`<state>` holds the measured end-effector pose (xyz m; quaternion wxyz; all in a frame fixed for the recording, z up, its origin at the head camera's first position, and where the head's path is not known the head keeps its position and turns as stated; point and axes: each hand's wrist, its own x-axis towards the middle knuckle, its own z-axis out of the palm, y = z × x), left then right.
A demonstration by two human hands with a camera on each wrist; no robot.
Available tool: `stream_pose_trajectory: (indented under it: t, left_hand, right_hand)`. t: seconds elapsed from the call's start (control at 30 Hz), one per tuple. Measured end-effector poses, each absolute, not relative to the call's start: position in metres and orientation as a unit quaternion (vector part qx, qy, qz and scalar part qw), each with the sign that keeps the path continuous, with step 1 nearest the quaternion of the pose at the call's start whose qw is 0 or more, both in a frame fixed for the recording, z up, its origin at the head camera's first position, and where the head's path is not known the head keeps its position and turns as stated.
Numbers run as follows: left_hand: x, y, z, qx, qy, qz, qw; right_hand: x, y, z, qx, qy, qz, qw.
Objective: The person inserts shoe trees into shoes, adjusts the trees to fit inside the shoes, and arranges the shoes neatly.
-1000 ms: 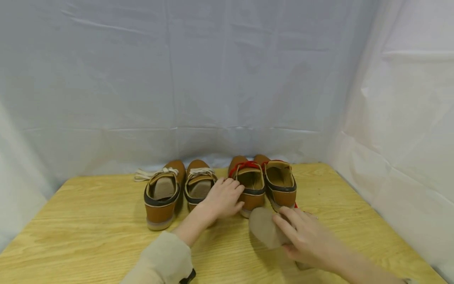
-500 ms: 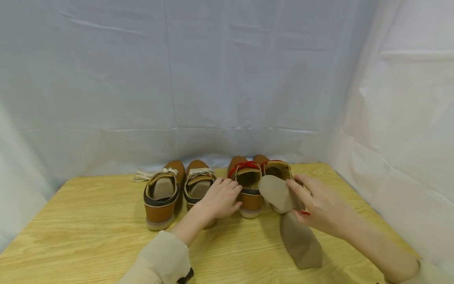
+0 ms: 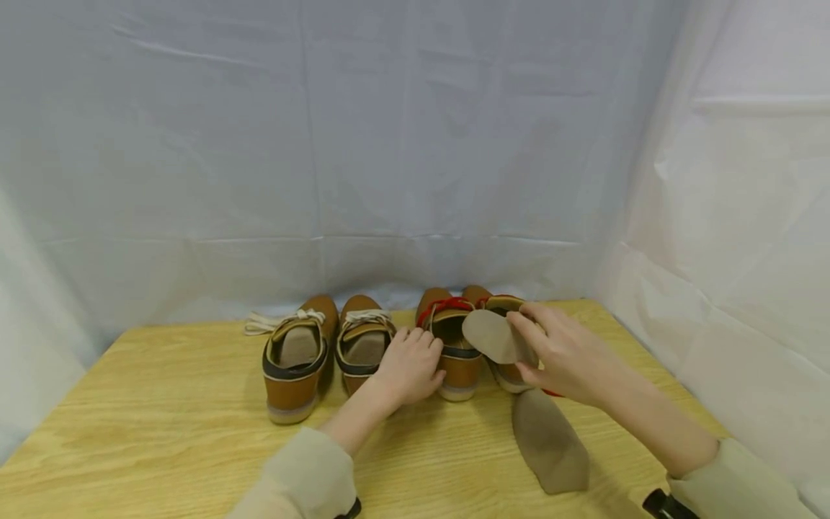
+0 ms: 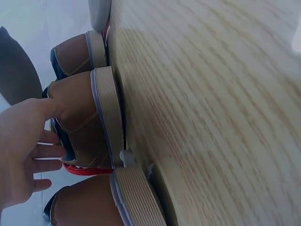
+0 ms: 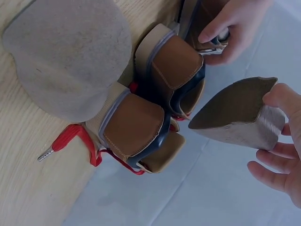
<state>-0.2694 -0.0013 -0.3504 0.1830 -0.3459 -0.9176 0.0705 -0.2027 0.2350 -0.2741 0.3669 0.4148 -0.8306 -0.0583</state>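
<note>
My right hand (image 3: 567, 353) pinches a beige hollow shoe insert (image 5: 247, 117) at its back end, thumb on one side and fingers on the other. In the head view the insert overlaps the opening of the right red-laced shoe (image 5: 136, 120). My left hand (image 3: 410, 364) rests beside the left red-laced shoe (image 3: 459, 376), thumb near its heel and loosely bent fingers along its collar in the left wrist view. A second insert (image 3: 551, 447) lies on the table behind the heels of the red-laced pair.
Two brown shoes with white laces, a left one (image 3: 292, 393) and a right one (image 3: 355, 353), stand to the left with beige inserts inside. All stand on a wooden table (image 3: 162, 432), toes to a pale sheet (image 3: 389, 180). A loose red lace (image 5: 77, 136) trails by the right heel.
My right hand has lifted a beige insert off the other one and carried it forward to the right red-laced shoe. The left hand has stayed by the left red-laced shoe.
</note>
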Motion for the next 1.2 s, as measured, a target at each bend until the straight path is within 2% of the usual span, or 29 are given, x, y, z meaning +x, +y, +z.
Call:
stream_pose_trajectory:
  t: [0.17,0.47,0.9,1.2]
  left_hand:
    - [-0.268,-0.001,-0.352,-0.335,-0.915,0.084,0.207]
    - [-0.269,0.0,-0.351,-0.332,-0.914,0.08,0.219]
    - [-0.268,0.003,-0.352,-0.314,-0.923,0.088,0.202]
    - [-0.267,0.004,-0.358,-0.313,-0.915,0.082,0.239]
  right_hand:
    - [-0.211,0.234,-0.278,0.419,-0.835,-0.048,0.353]
    - [-0.222,0.232,-0.279,0.441,-0.833,-0.043,0.331]
    - [-0.226,0.227,-0.28,0.445,-0.836,-0.035,0.318]
    - [-0.231,0.224,-0.282,0.454,-0.832,-0.034,0.317]
